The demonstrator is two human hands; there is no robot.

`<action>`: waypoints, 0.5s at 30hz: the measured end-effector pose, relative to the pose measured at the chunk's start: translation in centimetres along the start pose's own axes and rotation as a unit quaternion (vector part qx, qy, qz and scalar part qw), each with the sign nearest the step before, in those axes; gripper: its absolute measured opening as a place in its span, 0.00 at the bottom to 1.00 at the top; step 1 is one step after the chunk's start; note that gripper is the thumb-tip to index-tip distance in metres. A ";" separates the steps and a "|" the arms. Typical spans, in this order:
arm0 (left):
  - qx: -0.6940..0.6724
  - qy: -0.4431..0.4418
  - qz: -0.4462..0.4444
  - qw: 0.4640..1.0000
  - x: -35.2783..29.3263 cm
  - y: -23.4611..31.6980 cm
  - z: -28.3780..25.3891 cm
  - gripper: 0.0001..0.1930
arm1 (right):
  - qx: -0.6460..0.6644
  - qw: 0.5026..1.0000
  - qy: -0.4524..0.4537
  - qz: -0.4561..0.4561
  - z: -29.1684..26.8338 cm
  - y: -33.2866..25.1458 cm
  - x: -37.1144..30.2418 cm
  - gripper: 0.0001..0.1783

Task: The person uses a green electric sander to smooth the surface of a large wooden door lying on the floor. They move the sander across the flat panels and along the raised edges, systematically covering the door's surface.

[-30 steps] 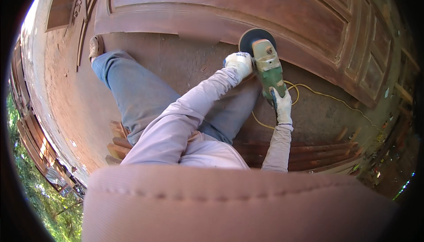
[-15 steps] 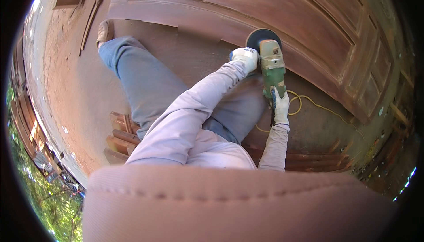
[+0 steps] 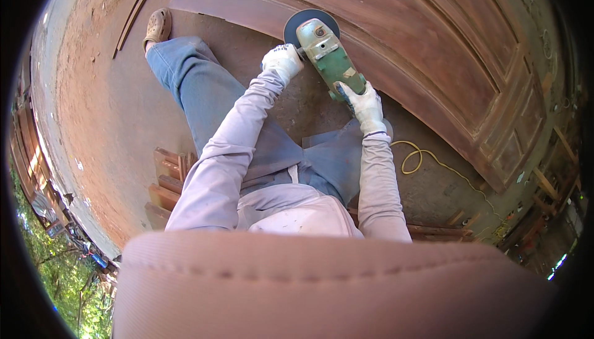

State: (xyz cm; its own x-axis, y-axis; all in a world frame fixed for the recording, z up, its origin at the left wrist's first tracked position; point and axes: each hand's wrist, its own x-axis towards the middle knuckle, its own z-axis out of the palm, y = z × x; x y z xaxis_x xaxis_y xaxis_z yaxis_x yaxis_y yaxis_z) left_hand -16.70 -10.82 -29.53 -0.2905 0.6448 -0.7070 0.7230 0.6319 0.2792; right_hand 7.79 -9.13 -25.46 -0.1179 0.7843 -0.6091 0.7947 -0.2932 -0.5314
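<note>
A green power sander (image 3: pixel 331 57) with a round dark disc (image 3: pixel 311 22) lies over the near edge of a brown panelled wooden door (image 3: pixel 396 48). My left hand (image 3: pixel 283 62), in a white glove, is closed around the side handle near the tool's head. Gloved in white too, my right hand (image 3: pixel 365 105) grips the rear of the green body. The disc overlaps the door's flat border; its underside is hidden, so contact with the wood cannot be told.
A yellow cord (image 3: pixel 442 160) curls over the ground at the right. Stacked wood pieces (image 3: pixel 164 196) lie by my left side, and more boards (image 3: pixel 439 232) lie at the lower right. My stretched leg (image 3: pixel 192 85) ends in a tan clog (image 3: pixel 159 25).
The sander has moved left and away along the door's edge with both hands on it. Its body has turned from nearly straight to slanting, head toward the left.
</note>
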 end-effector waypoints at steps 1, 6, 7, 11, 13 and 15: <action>-0.005 0.000 0.005 1.000 -0.1 0.1 0.9 0.14 | -0.011 1.000 0.003 0.000 -0.2 1.0 0.2 0.43; -0.017 -0.047 0.049 0.998 -3.6 4.2 2.7 0.16 | 0.011 1.000 0.008 -0.014 -3.8 5.0 -1.9 0.41; -0.016 -0.039 0.038 0.998 -3.3 4.9 4.4 0.15 | 0.011 1.000 0.019 -0.014 -4.3 6.5 -2.2 0.40; -0.021 -0.082 0.058 0.995 -5.1 8.6 7.2 0.15 | 0.032 0.998 0.052 -0.005 -6.5 10.5 -4.7 0.36; -0.019 -0.101 0.075 0.992 -6.0 10.4 8.2 0.15 | 0.096 0.994 0.056 -0.018 -6.9 14.4 -5.3 0.33; -0.018 -0.108 0.082 0.991 -6.5 12.0 9.2 0.15 | 0.157 0.985 0.059 0.030 -7.2 16.4 -6.4 0.32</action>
State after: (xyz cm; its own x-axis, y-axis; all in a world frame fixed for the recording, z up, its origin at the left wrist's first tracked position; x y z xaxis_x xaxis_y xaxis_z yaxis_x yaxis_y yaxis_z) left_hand -0.32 -11.38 -27.59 -0.0268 0.6351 -0.7720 0.7252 0.5439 0.4222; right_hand 25.88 -15.08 -26.06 0.0083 0.8126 -0.5828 0.5728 -0.4816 -0.6633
